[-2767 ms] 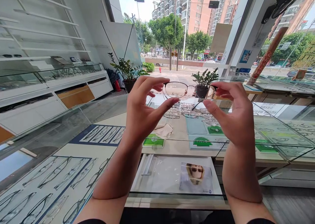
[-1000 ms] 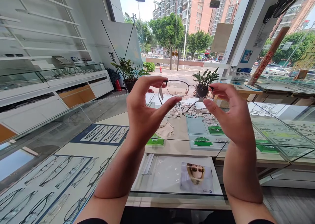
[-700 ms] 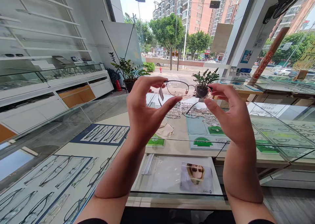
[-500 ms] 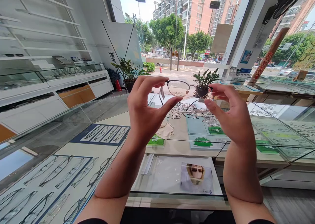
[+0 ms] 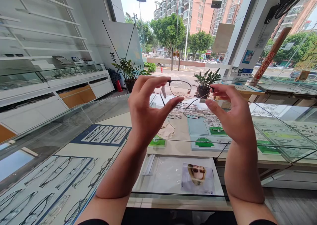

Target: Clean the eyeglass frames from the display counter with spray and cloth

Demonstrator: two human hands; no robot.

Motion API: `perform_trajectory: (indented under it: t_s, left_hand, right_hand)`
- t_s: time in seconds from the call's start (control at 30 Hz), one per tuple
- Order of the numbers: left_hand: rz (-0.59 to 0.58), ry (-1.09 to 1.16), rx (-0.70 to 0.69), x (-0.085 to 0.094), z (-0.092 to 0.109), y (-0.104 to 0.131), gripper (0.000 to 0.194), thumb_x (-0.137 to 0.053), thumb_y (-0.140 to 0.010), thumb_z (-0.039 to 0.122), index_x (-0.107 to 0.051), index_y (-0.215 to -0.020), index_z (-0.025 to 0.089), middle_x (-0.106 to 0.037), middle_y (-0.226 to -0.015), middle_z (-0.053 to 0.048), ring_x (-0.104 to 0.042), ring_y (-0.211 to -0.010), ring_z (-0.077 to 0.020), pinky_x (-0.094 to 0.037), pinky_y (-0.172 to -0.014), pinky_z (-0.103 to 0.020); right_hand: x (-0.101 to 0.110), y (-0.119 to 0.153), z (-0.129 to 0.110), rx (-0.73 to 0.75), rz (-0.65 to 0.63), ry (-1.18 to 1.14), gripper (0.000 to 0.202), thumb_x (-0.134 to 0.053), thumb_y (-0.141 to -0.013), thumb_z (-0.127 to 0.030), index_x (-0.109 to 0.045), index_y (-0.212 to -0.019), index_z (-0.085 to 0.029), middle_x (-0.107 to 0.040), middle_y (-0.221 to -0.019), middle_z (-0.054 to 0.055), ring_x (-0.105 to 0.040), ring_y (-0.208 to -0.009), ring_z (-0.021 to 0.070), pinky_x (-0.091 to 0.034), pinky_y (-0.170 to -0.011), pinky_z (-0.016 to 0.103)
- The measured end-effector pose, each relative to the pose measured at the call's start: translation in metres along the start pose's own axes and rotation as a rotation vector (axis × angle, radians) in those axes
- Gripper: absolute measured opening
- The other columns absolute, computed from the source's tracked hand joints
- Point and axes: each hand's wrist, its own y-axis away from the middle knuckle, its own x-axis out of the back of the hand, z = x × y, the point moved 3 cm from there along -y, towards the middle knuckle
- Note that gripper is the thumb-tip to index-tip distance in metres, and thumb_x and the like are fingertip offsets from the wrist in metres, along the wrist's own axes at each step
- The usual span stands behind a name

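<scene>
A pair of eyeglasses (image 5: 180,88) with a dark upper rim and clear lenses is held up in front of me, above the glass counter. At its left end, the forefinger and thumb of my left hand (image 5: 148,106) curve around the frame. My right hand (image 5: 230,111) grips the opposite end between thumb and fingers. The temples hang open below the rims, pointing away from me. Near the left hinge dangles a small tag (image 5: 163,92). Small print shows on the left lens. Part of the right rim is hard to make out against the dark plant pot.
Below my hands lies a glass display counter (image 5: 170,200) holding a picture card (image 5: 198,178). Many spectacle frames (image 5: 58,172) fill the case at left, more lie on the countertop ahead. Potted plants (image 5: 206,78) stand by the window. A wall-side showcase (image 5: 81,86) runs along the left.
The eyeglasses have tilted very slightly between my hands, and the tag has swung a little to the right. Both hands stay almost where they were.
</scene>
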Motion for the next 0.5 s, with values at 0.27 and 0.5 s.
perform_trajectory:
  t_s: [0.27,0.5]
  left_hand:
    - [-0.070,0.017,0.038,0.001,-0.012,-0.004,0.052,-0.090,-0.086,0.069,-0.078,-0.124,0.037,-0.078,-0.114,-0.005,-0.073,-0.103,-0.0279,-0.063,-0.094,-0.049]
    - [-0.124,0.055,0.087,0.001,-0.026,-0.007,0.051,-0.091,-0.086,0.069,-0.079,-0.124,0.037,-0.082,-0.117,-0.004,-0.076,-0.102,-0.0261,-0.063,-0.089,-0.046]
  right_hand:
    - [0.003,-0.001,-0.002,0.027,0.044,0.003,0.036,-0.084,-0.097,-0.042,-0.078,-0.130,-0.031,-0.079,-0.119,0.007,-0.075,-0.110,0.0279,-0.063,-0.103,0.051]
    - [0.000,-0.001,-0.008,0.069,0.074,0.035,0.033,-0.083,-0.098,-0.043,-0.078,-0.129,-0.033,-0.078,-0.118,0.007,-0.074,-0.110,0.0293,-0.065,-0.100,0.052]
